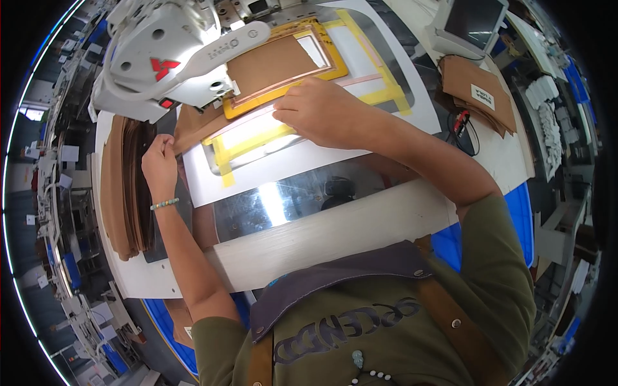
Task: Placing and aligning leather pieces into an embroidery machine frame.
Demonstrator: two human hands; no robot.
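So the left hand [159,166] has thumb and fingertips pinched together on the loose end of a brown cloth [195,125], over toward the left side of the desk [335,220]. From that pinch the cloth stretches away and to the right, reaching the near left corner of the yellow frame [336,58]. Can't tell how it runs past there, though there's brown material showing inside the frame too.

Right hand [325,116] is just beside the frame's near edge, fingers bunched and curled, well apart from the left one. Honestly can't tell if it's clamped on anything, since the fingertips are mostly hidden. Below it is a white sheet [421,109] with strips of yellow tape [257,143].

A white machine [154,64] looms over the far left part of the desk. Along the left edge there's a pile of brown pieces [119,186], and near the far right corner a labelled brown stack [463,77] sits just in front of a screen [473,22].
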